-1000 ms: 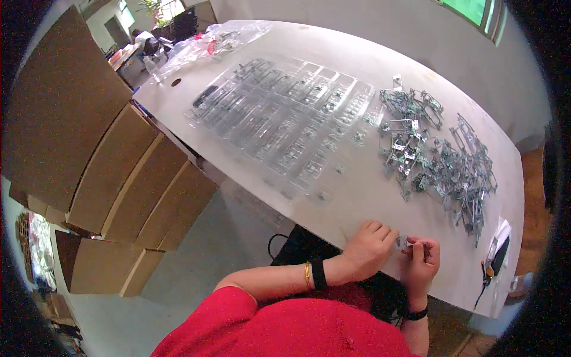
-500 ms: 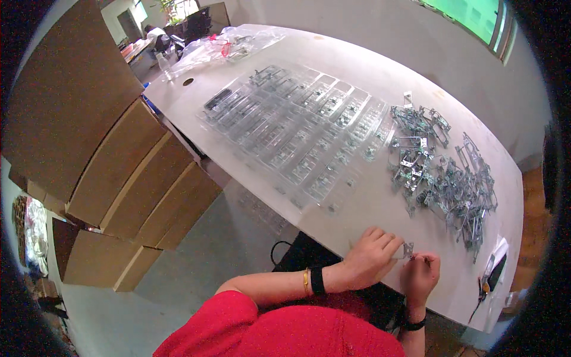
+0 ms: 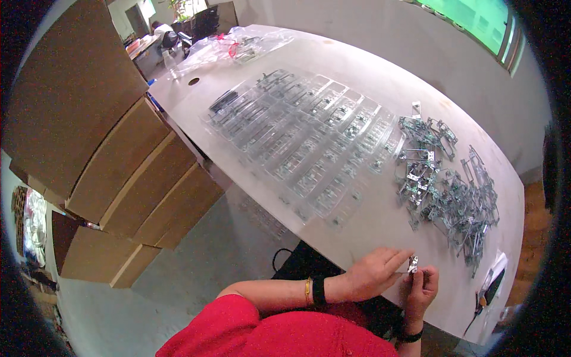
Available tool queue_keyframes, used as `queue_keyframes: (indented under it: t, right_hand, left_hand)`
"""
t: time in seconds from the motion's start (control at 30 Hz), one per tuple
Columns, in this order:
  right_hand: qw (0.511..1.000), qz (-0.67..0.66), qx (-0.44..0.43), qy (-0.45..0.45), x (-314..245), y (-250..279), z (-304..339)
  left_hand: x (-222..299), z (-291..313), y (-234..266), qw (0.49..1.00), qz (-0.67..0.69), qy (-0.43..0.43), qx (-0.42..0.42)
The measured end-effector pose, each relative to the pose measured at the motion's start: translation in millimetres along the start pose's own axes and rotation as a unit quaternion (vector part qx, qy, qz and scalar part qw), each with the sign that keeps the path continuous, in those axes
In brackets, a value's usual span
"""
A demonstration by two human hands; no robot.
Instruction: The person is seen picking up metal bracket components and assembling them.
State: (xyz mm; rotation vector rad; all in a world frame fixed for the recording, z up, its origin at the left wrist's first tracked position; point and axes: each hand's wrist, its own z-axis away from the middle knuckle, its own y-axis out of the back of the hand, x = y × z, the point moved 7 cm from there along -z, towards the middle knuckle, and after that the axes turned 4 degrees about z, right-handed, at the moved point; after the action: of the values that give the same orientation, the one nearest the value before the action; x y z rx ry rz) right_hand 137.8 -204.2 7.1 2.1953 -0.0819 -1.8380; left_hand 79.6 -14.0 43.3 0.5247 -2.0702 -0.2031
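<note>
Close to the table's near edge, my left hand (image 3: 376,273) and my right hand (image 3: 423,287) meet around a small metal bracket (image 3: 413,264) with holes in its plate. The fingers of my left hand pinch it from the left. My right thumb and fingertips close on its lower right side; whether they hold a second small part is hidden. Beyond my hands on the right lies a tangled heap of similar metal brackets (image 3: 455,196). Clear plastic trays (image 3: 309,149) with rows of long pockets spread over the table's middle, metal parts sitting in many pockets.
Cardboard boxes (image 3: 119,196) stand stacked left of the white table (image 3: 380,232). A dark-handled tool (image 3: 492,285) lies by the right edge. Crumpled plastic bags (image 3: 238,47) and a clear bottle (image 3: 171,64) are at the far end. A person (image 3: 166,34) sits in the background.
The bracket has turned between my fingers, and its holed face now catches the light. Both hands appear slightly lower in the picture, as the whole view has shifted a little.
</note>
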Motion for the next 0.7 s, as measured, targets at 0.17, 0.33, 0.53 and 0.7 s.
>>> queue_keyframes:
  t: [0.17,0.33,0.53,0.7]
  right_hand:
    - [0.999,-0.047,-0.008,-0.013,-0.8,-2.5,-0.6]
    - [0.998,-0.050,-0.016,-0.023,-6.0,-6.0,-0.5]
    - [0.999,-0.054,-0.009,-0.003,-5.6,-7.5,-1.5]
    - [0.999,-0.033,-0.007,-0.008,-2.2,-3.5,-0.5]
  left_hand:
    - [0.4,-1.0,2.9,1.000,0.013,-0.013,0.010]
    - [-1.7,-2.9,3.1,1.000,0.026,0.002,0.001]
    - [-7.6,-2.5,-2.6,0.999,0.038,0.014,-0.023]
    - [-3.8,-3.4,2.9,0.999,0.045,0.005,0.015]
